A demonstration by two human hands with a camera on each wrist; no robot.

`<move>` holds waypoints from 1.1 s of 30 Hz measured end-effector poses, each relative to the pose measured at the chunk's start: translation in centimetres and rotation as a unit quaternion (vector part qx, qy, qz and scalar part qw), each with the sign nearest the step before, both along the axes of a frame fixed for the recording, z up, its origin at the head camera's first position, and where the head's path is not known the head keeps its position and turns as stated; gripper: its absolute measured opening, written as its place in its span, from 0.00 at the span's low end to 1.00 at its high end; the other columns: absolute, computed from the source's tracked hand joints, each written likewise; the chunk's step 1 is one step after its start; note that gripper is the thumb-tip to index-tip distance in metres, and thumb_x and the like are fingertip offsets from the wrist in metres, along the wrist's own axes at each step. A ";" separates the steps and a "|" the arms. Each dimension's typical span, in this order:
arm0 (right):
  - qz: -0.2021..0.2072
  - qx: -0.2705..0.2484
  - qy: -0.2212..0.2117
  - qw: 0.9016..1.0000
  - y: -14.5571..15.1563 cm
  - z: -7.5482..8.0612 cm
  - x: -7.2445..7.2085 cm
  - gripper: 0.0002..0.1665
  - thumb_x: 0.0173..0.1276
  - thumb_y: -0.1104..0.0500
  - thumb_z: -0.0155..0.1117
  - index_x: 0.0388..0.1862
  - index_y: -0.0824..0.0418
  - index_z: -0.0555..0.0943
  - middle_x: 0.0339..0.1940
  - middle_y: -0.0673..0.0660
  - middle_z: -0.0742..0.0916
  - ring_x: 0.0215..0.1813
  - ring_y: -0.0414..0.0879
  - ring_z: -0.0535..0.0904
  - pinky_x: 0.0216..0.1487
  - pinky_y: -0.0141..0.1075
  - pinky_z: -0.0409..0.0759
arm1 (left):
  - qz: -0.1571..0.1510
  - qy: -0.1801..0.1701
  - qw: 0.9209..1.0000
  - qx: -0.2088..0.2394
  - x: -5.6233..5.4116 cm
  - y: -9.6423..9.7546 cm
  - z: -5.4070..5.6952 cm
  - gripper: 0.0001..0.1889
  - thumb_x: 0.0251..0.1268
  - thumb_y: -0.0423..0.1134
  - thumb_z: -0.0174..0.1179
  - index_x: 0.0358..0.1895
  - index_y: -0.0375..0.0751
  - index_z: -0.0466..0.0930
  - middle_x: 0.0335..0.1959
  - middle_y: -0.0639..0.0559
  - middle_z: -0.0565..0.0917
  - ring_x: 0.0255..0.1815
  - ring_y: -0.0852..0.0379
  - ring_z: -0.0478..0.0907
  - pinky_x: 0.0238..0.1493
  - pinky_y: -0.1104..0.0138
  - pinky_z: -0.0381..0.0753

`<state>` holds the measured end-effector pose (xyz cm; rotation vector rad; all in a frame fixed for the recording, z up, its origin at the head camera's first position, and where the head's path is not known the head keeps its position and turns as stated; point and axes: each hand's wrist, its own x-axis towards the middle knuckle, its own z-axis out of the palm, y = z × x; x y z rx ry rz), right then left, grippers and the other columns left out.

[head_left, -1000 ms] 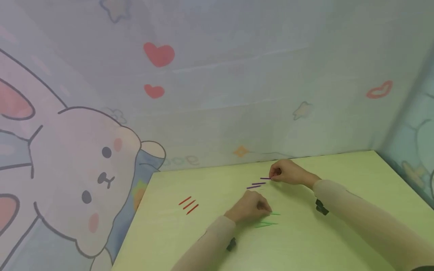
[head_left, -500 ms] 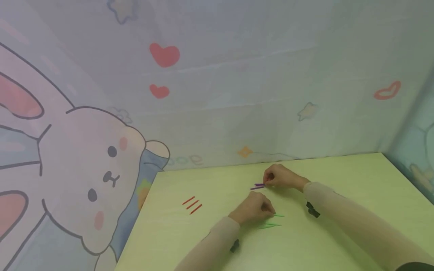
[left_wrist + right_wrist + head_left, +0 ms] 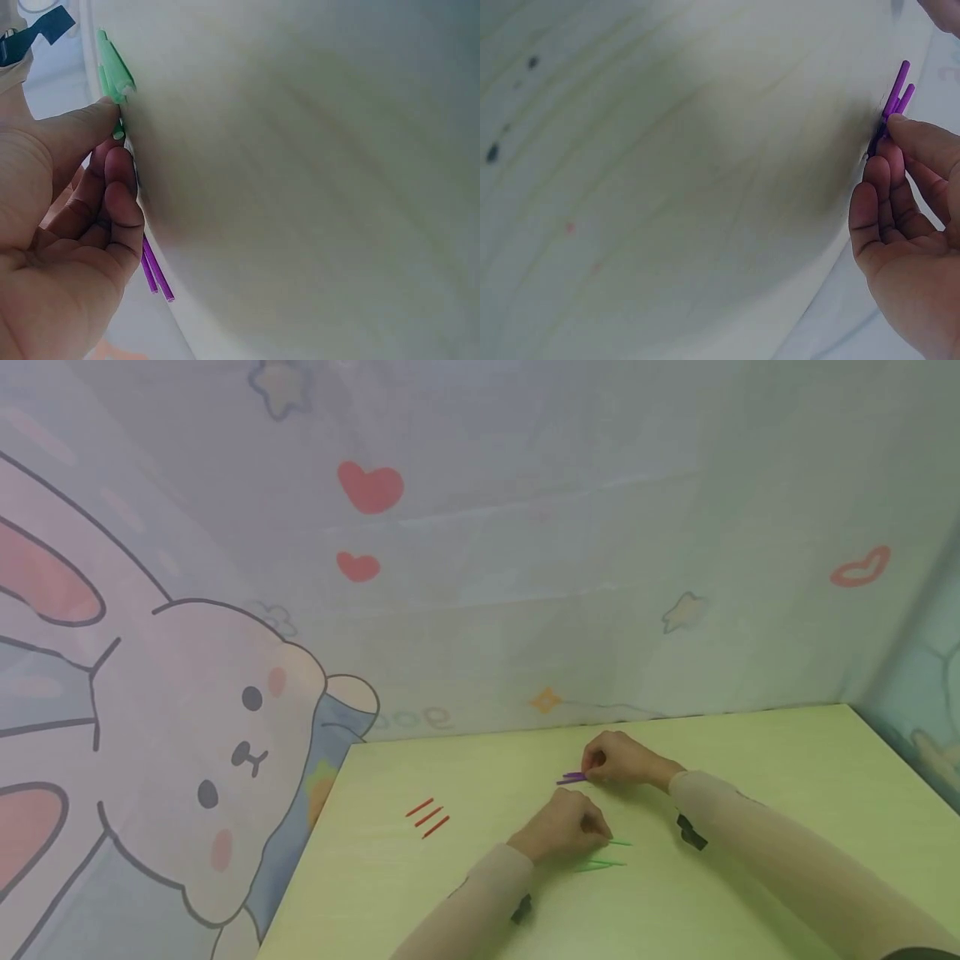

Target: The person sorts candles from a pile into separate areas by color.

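Green stick [image 3: 621, 842] is pinched by the curled left hand [image 3: 564, 823], while the right hand [image 3: 621, 758], also curled, pinches purple sticks [image 3: 572, 781].

Surroundings, with the table [image 3: 765, 752] as landmark: its top is pale yellow-green. Behind it we see a greyish printed backdrop [image 3: 525, 527]. Left of the table we note a large printed rabbit [image 3: 165, 710], head turned sideways. Above the table we log two solid red hearts [image 3: 371, 487], a heart outline [image 3: 861, 565] and, just over its far edge, an orange diamond [image 3: 546, 700]. Right of it: a bluish side wall [image 3: 926, 685].
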<state>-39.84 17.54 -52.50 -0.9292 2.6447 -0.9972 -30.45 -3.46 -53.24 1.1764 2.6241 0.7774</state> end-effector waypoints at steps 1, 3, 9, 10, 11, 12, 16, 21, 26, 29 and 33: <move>-0.001 0.001 -0.002 1.000 0.0 0.0 0.0 0.03 0.74 0.66 0.77 0.38 0.60 0.92 0.34 0.46 0.90 0.36 0.39 0.83 0.41 0.32 0.85 | 0.002 -0.001 1.000 -0.002 0.0 0.0 0.0 0.04 0.71 0.32 0.76 0.41 0.45 0.97 0.35 0.62 0.94 0.31 0.79 0.80 0.40 0.83 0.80; -0.001 0.003 0.000 1.000 0.0 0.0 0.1 0.03 0.74 0.66 0.77 0.38 0.60 0.92 0.34 0.46 0.90 0.36 0.39 0.83 0.41 0.32 0.85 | 0.003 -0.001 1.000 -0.003 0.0 0.0 0.0 0.03 0.71 0.32 0.76 0.41 0.45 0.97 0.35 0.62 0.94 0.31 0.79 0.80 0.40 0.83 0.80; 0.002 0.007 0.002 1.000 0.0 0.3 0.3 0.02 0.73 0.66 0.78 0.38 0.62 0.92 0.34 0.46 0.91 0.35 0.38 0.83 0.40 0.32 0.84 | 0.008 -0.006 1.000 -0.006 0.1 0.0 0.0 0.03 0.72 0.33 0.76 0.41 0.45 0.97 0.35 0.62 0.94 0.31 0.79 0.81 0.40 0.83 0.80; 0.002 0.006 0.002 1.000 0.1 0.4 0.3 0.02 0.73 0.66 0.78 0.38 0.61 0.92 0.34 0.46 0.91 0.35 0.38 0.83 0.40 0.32 0.85 | 0.008 -0.006 1.000 -0.005 0.1 0.0 0.0 0.03 0.72 0.33 0.76 0.41 0.45 0.97 0.35 0.62 0.94 0.31 0.79 0.81 0.40 0.83 0.80; 0.002 0.004 0.002 1.000 0.1 0.4 0.3 0.02 0.73 0.66 0.78 0.38 0.61 0.92 0.35 0.46 0.91 0.35 0.38 0.84 0.40 0.32 0.85 | 0.008 -0.003 1.000 -0.006 0.1 0.0 0.1 0.03 0.72 0.33 0.76 0.41 0.45 0.97 0.35 0.62 0.94 0.31 0.79 0.80 0.40 0.83 0.80; 0.001 0.000 0.000 1.000 0.1 0.5 0.4 0.02 0.72 0.66 0.78 0.39 0.61 0.92 0.35 0.47 0.91 0.35 0.38 0.84 0.40 0.32 0.85 | 0.008 -0.001 1.000 -0.005 0.1 0.0 0.1 0.03 0.72 0.33 0.76 0.40 0.45 0.97 0.34 0.62 0.94 0.31 0.79 0.80 0.40 0.83 0.80; 0.003 -0.013 0.001 1.000 0.4 0.7 0.8 0.02 0.71 0.68 0.78 0.40 0.63 0.91 0.36 0.50 0.92 0.36 0.39 0.85 0.41 0.33 0.86 | 0.007 0.001 1.000 -0.004 0.2 0.0 0.1 0.03 0.72 0.32 0.76 0.41 0.45 0.97 0.35 0.62 0.94 0.32 0.79 0.81 0.41 0.83 0.80; -0.002 -0.021 -0.010 1.000 0.7 1.0 1.2 0.03 0.71 0.68 0.78 0.41 0.65 0.91 0.38 0.52 0.93 0.38 0.40 0.87 0.41 0.33 0.87 | 0.001 -0.002 1.000 0.003 0.3 0.0 0.0 0.03 0.72 0.32 0.76 0.41 0.44 0.97 0.35 0.61 0.94 0.31 0.79 0.80 0.40 0.83 0.80; -0.009 -0.016 0.015 1.000 1.2 1.4 1.4 0.03 0.71 0.67 0.79 0.41 0.63 0.92 0.38 0.49 0.93 0.39 0.39 0.86 0.43 0.32 0.87 | -0.009 0.008 1.000 0.006 0.2 -0.1 0.2 0.04 0.71 0.31 0.76 0.41 0.44 0.97 0.35 0.60 0.94 0.32 0.79 0.80 0.41 0.83 0.80; -0.010 -0.020 0.031 0.999 1.8 1.7 1.7 0.03 0.71 0.67 0.79 0.41 0.61 0.92 0.38 0.50 0.93 0.40 0.39 0.87 0.45 0.33 0.87 | -0.011 0.010 1.000 0.008 0.2 0.0 0.3 0.04 0.71 0.31 0.75 0.41 0.44 0.98 0.35 0.60 0.95 0.33 0.79 0.81 0.42 0.83 0.80; -0.014 -0.025 0.036 0.999 2.5 2.0 2.2 0.04 0.71 0.67 0.78 0.42 0.60 0.92 0.39 0.51 0.93 0.41 0.40 0.87 0.46 0.35 0.87 | -0.009 -0.004 1.000 0.016 0.2 0.0 0.3 0.05 0.71 0.30 0.75 0.41 0.44 0.97 0.36 0.60 0.95 0.33 0.78 0.81 0.42 0.82 0.81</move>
